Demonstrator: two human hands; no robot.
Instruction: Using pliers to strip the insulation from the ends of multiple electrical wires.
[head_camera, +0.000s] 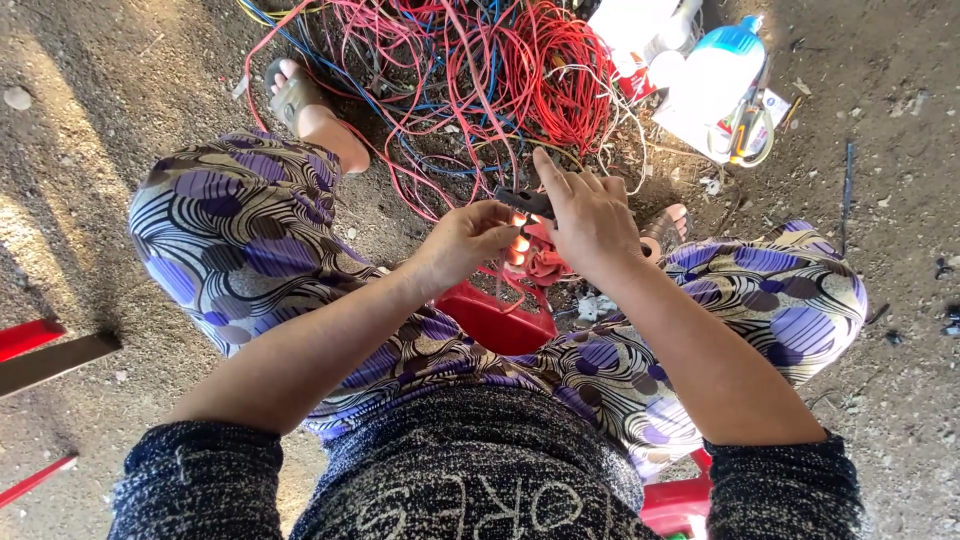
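1. Black tool (525, 202), small and flat, sits between the two hands, above the person's knees, in the head view.
2. The left hand (468, 240) has its grip closed on the near end of the tool, fingers curled.
3. The right hand (590, 222) pinches the far end from above, with one finger stretched forward.
4. Just under the hands some red wire (540, 262) is bunched.
5. On the dirt ground (120, 100) ahead lies a big tangle of red and blue wires (470, 70).
6. A white and blue bottle (718, 68) lies near the tangle, to the right.
7. The person sits on a red stool (495, 320).
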